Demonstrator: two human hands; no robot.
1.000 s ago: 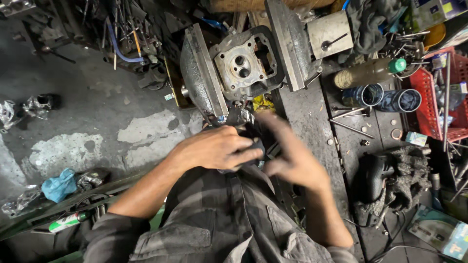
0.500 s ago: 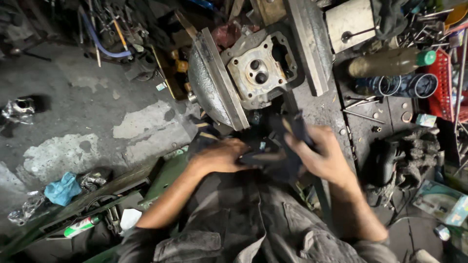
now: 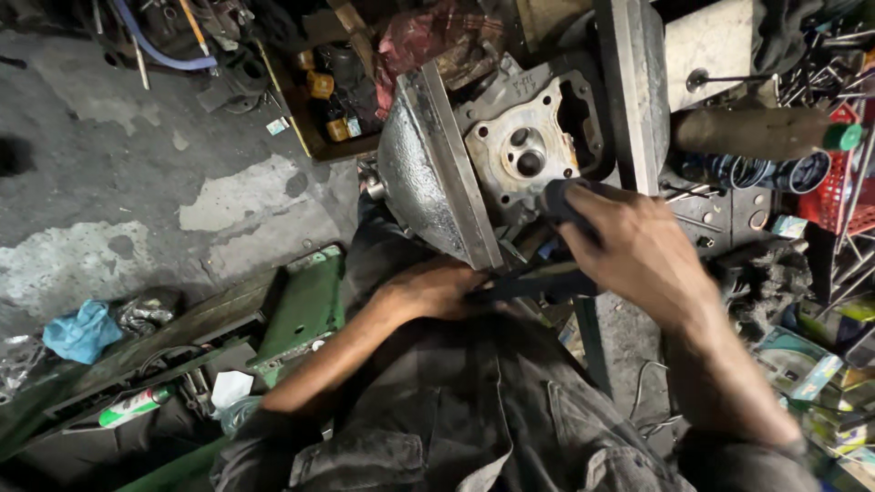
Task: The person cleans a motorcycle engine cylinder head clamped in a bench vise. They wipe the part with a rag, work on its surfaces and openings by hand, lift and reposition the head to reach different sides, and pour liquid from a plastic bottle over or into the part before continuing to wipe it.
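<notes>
Right hand (image 3: 638,251): knuckles up, arm reaching toward 12 o'clock, grip clenched on a dark tool handle (image 3: 561,200) touching the grey cylinder head (image 3: 529,146). Left hand (image 3: 428,290): wrist bent, at 8 o'clock from the right; its grip cannot be told.

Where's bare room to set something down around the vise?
Free: the concrete floor left of the vise, bordered by the green frame below and blue rag. Crowded: bench right of the right hand with red basket, bottle, boxes. The left hand sits under the vise.
</notes>
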